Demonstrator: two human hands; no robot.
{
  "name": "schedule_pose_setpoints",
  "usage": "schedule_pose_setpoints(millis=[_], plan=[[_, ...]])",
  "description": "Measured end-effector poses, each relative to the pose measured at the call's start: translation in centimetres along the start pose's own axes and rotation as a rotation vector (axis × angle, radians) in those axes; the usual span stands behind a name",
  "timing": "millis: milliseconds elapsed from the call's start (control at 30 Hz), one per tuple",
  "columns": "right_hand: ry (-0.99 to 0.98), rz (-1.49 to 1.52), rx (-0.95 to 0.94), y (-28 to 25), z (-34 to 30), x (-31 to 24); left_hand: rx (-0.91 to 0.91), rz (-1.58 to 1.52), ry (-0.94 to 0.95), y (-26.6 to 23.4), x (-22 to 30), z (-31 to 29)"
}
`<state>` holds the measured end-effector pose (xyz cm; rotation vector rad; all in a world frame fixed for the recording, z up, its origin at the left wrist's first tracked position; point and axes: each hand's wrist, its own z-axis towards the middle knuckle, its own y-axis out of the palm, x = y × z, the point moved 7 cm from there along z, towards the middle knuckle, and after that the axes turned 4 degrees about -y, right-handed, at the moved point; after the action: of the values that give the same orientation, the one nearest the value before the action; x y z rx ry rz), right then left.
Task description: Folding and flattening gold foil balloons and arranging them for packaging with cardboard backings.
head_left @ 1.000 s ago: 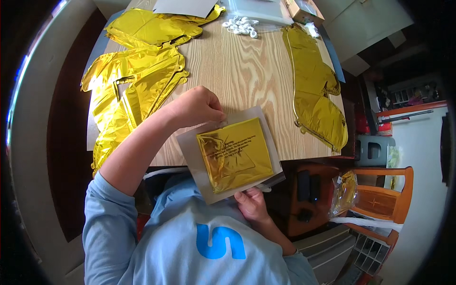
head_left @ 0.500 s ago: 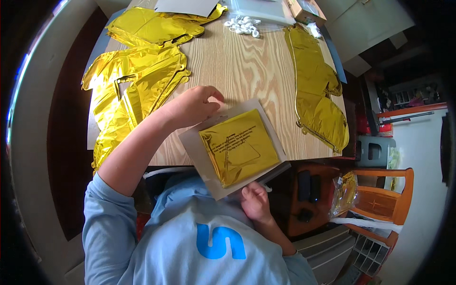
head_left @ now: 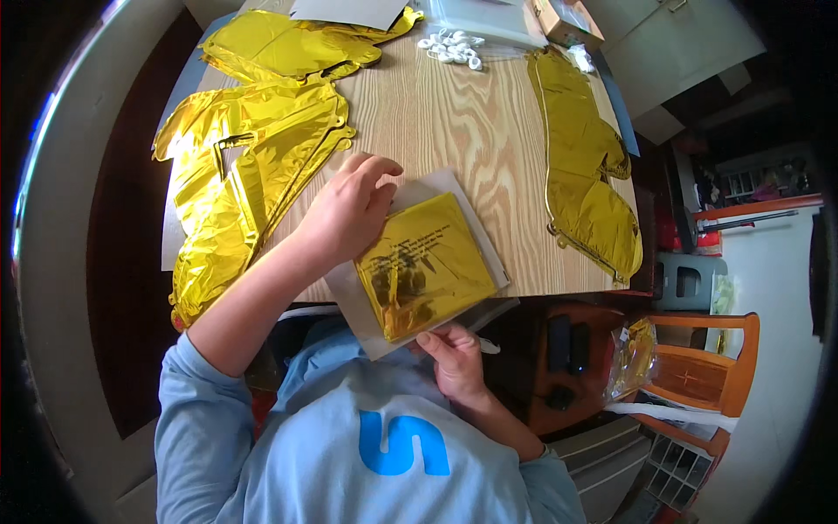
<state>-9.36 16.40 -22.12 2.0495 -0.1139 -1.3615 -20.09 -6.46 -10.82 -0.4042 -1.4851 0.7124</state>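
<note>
A folded gold foil balloon [head_left: 428, 266] lies in a clear plastic bag with a pale card [head_left: 347, 301] behind it, tilted over the table's near edge. My right hand [head_left: 458, 362] pinches the bag's lower edge, thumb on top and fingers underneath. Over the upper left edge of the bag is my left hand [head_left: 349, 205], its fingers bent and apart, with the thumb side near the card. Nothing shows between its fingers. Dark print and reflections show on the gold surface.
Unfolded gold foil balloons lie at the left [head_left: 253, 157], far left [head_left: 288, 44] and right [head_left: 580, 166] of the wooden table [head_left: 419, 113]. Farther back are white clips or rings [head_left: 452, 48], clear bags [head_left: 489, 17] and a box [head_left: 567, 22]. A wooden chair [head_left: 698, 375] stands at right.
The bagged balloon has shifted slightly left and tilted. My left hand has moved a little left and lower onto its edge. My right hand has come up, its thumb now on the bag.
</note>
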Motion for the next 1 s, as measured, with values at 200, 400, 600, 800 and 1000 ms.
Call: schedule_pose_setpoints(millis=[200,400,600,800,1000], plan=[[0.107,-0.143,-0.012,0.8,0.6,0.1,0.01,0.282,0.378,1.0,5.5,-10.5],[0.099,0.011,-0.102,-0.4,1.1,-1.4,-0.145,0.36,0.372,2.1,2.2,-15.0],[0.054,-0.075,-0.015,-1.0,2.0,-2.4,-0.239,0.345,0.488,1.0,0.8,-14.5],[0.067,-0.073,0.024,0.8,1.4,-0.8,-0.186,0.312,0.328,0.0,1.4,-13.2],[0.024,-0.3,0.126,-0.7,1.0,-3.2,-0.082,0.359,0.327,0.9,0.0,-12.5]])
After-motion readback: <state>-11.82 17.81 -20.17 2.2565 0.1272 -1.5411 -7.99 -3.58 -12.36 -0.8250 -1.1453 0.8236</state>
